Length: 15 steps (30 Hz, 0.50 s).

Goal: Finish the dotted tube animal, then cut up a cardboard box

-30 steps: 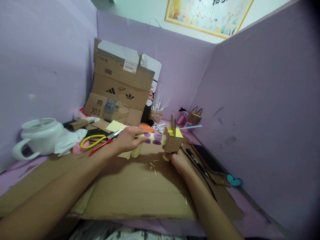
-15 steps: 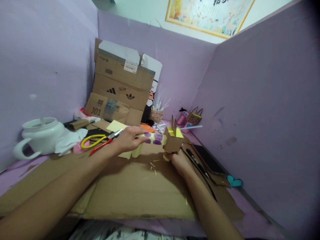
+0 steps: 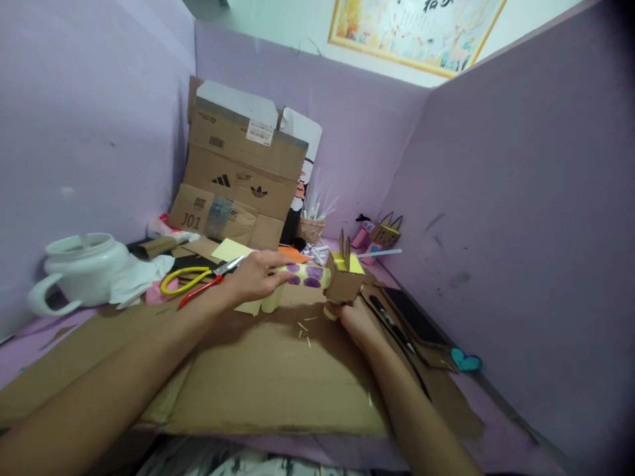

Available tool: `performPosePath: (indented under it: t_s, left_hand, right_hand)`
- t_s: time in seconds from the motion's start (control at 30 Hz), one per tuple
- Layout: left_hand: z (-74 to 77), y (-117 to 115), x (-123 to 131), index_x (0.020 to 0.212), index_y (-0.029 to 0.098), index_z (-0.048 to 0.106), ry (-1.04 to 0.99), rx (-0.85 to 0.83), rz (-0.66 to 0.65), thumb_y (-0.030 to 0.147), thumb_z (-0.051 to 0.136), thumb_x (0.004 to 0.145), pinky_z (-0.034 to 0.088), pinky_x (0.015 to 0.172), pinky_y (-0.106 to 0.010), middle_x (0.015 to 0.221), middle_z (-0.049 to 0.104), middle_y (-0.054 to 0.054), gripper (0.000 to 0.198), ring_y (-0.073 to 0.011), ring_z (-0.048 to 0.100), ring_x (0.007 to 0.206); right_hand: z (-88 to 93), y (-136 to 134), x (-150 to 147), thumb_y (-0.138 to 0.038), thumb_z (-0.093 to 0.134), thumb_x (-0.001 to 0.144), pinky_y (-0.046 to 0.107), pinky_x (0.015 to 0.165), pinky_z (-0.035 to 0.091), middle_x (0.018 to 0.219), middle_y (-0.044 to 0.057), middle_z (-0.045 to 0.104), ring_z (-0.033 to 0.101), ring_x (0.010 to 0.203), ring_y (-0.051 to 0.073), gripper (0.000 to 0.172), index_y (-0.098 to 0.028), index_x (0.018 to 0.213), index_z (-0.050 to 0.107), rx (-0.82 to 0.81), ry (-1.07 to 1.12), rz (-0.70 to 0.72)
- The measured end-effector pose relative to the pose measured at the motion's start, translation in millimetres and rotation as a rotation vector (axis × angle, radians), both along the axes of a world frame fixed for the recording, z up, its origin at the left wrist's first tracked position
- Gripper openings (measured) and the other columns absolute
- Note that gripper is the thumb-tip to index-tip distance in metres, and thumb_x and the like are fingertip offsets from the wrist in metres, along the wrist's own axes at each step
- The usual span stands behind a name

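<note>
A cardboard animal [image 3: 317, 275] stays put at the frame's center.
Nothing visibly shifts over the last second, suggesting a steadying pause. The left hand [image 3: 258, 275] clasps the spotted tube [image 3: 305, 273], covering its left end; farther right, the right hand [image 3: 353, 317] sits partly hidden under the box head [image 3: 344, 287], so I cannot tell its grip beside the pale leg [image 3: 329, 315].

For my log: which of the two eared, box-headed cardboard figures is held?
The pale yellow figure with purple spots, in the left hand and right hand; the pink figure with blue spots sits farther back, untouched.
</note>
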<state>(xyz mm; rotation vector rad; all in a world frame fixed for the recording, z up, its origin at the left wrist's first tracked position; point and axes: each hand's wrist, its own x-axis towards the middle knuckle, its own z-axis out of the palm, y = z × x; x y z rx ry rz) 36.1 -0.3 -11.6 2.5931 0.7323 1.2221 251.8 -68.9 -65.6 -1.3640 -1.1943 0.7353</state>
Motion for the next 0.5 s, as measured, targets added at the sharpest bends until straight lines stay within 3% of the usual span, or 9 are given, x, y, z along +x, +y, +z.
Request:
performPosePath:
  t_s: [0.5]
  left_hand:
    - [2.2, -2.2, 0.3, 0.096, 0.018, 0.068, 0.006, -0.006, -0.015, 0.033, 0.058, 0.078, 0.048, 0.077, -0.030, 0.094, 0.070, -0.006, 0.025, -0.0188, 0.062, 0.086]
  right_hand:
    - [-3.7, 1.6, 1.9, -0.024, 0.060, 0.052, 0.038, 0.079, 0.042, 0.090, 0.004, 0.064, 0.055, 0.087, 0.026, 0.037, -0.021, 0.089, 0.058, -0.011, 0.020, 0.012]
